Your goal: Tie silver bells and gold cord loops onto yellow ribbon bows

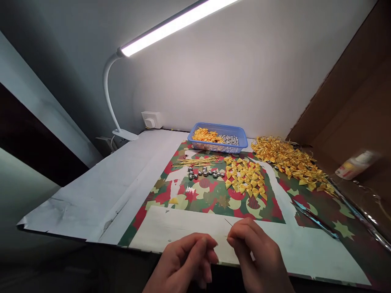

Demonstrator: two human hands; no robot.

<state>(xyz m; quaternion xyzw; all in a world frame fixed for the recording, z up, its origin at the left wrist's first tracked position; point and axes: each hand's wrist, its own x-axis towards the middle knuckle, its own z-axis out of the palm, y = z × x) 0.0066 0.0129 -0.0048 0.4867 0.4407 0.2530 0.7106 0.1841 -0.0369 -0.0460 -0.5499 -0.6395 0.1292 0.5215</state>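
My right hand (258, 248) is closed in a pinch at the table's front edge. A thin, dark, needle-like piece (228, 221) sticks out of its fingertips to the upper left. Just to its left, my left hand (192, 258) is curled with thumb against fingers; whatever it holds, if anything, is hidden. The two hands are a little apart. Beyond them lie several yellow ribbon bows (246, 177), a row of silver bells (205, 172) and a bundle of gold cords (198, 161) on a patterned red-and-green sheet (210, 199).
A blue basket (241, 143) at the back holds orange-yellow pieces and small silver bells. Right of it lies a heap of gold bows with cords (284, 162). Slim two-armed metal tool (316, 219) lies at right, near a white bottle (356, 166). A lit lamp (177, 28) hangs overhead.
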